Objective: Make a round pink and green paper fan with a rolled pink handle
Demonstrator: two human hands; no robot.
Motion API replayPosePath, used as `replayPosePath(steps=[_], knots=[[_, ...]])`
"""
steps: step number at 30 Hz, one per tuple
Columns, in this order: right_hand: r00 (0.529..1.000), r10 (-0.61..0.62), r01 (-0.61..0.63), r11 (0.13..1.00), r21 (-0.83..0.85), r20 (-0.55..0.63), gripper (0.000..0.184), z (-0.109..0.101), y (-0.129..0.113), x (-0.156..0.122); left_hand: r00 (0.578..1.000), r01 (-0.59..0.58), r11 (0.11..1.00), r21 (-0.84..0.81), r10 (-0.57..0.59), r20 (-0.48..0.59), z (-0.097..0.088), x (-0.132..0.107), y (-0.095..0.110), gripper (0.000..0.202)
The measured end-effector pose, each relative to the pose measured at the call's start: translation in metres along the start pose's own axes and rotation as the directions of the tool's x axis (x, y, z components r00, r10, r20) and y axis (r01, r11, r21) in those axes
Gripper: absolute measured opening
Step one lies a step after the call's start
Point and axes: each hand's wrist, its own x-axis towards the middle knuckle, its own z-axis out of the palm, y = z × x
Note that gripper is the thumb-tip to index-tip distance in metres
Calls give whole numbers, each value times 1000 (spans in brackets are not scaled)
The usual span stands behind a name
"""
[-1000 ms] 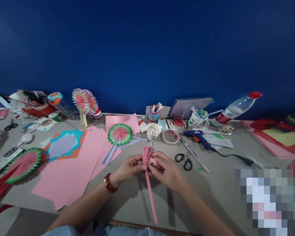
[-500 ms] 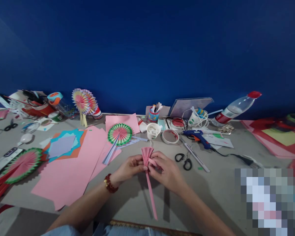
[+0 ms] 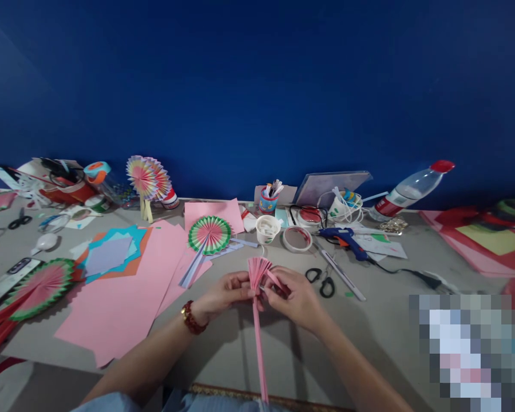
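Head view: their left hand (image 3: 230, 290) is pinching that pleated pink paper (image 3: 258, 272), probably keeping it bunched, while the right hand (image 3: 295, 296) is pinching a pink strip (image 3: 277, 280) alongside.

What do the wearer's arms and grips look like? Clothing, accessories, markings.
Left grip: no glove; dark red beaded bracelet with gold-coloured pieces at the wrist. Right grip: no glove, nothing on the wrist. Both forearms uncovered where visible, no clear markings. Light blue cloth by the left arm at the bottom edge, possibly a sleeve. Rings: too small to tell.
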Motion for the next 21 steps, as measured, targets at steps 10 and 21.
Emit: replayPosePath(steps=[10,21], knots=[[999,29,-27,997,-67,29,8,2,-1,-1,1000,-28,1000,-9,27,-1,-4,2,0,35],[996,-53,57,997,-51,77,5,4,6,1,1000,12,1000,2,-12,26,-5,0,5,35]])
